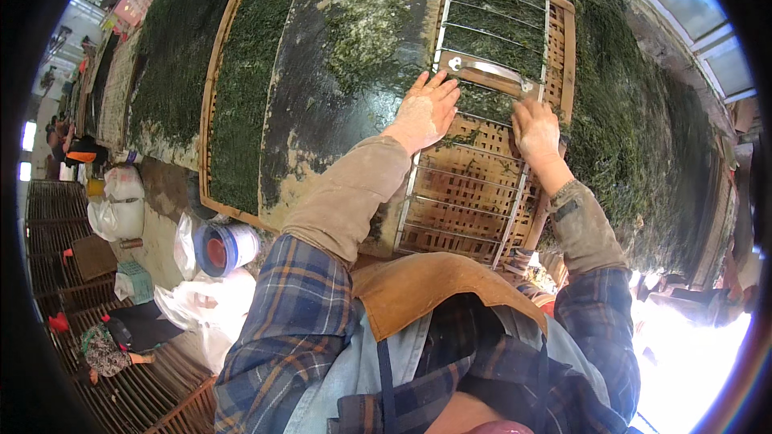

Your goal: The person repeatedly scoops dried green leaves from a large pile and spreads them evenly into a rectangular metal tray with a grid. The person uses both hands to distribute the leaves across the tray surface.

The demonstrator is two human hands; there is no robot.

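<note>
My left hand [425, 110] lies flat, fingers spread, on the edge of a dark wet board [322, 112] smeared with green seaweed pulp [366, 24]. My right hand [534, 128] presses down on a woven bamboo mat [466, 193] that sits under a metal wire frame [494, 72]. Green seaweed fills the upper bars of the frame. A wooden crossbar with a metal plate [486, 74] lies just above both hands. Both sleeves are tan cuffs over a plaid shirt.
A bamboo tray of spread green seaweed [245, 72] lies to the left of the board, more seaweed mats [635, 112] to the right. A blue and white bucket [225, 245], white plastic bags [121, 209] and stacked wire racks [56, 233] stand at lower left.
</note>
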